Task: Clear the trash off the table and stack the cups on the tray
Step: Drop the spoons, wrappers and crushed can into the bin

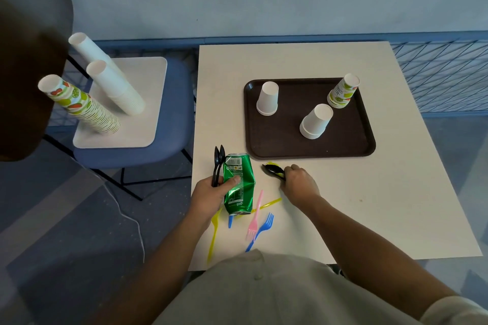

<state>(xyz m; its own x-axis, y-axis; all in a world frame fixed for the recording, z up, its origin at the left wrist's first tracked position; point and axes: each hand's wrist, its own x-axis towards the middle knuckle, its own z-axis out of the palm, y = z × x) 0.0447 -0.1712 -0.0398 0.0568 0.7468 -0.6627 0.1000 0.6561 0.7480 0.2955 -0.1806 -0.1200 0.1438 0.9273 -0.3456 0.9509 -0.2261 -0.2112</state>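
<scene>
Nearest me, loose plastic cutlery lies on the table (383, 206): a pink fork (254, 216), a blue fork (261, 229) and a yellow piece (214, 235) by the left edge, none of it gathered yet. Just beyond, my left hand (208, 192) wraps the crushed green can (239, 185), thumb across its front, with two black spoons (218, 163) pinched alongside. I judge they are bundled so that one trip carries everything. My right hand (298, 183) curls around another black spoon (273, 170) lying on the table, just short of the tray (290, 148). On the tray, three upside-down cup stacks stand apart: two white cups (268, 99) and a printed cup (343, 91) at the far right corner. Off left, tall cup stacks (105, 82) rest on a chair.
</scene>
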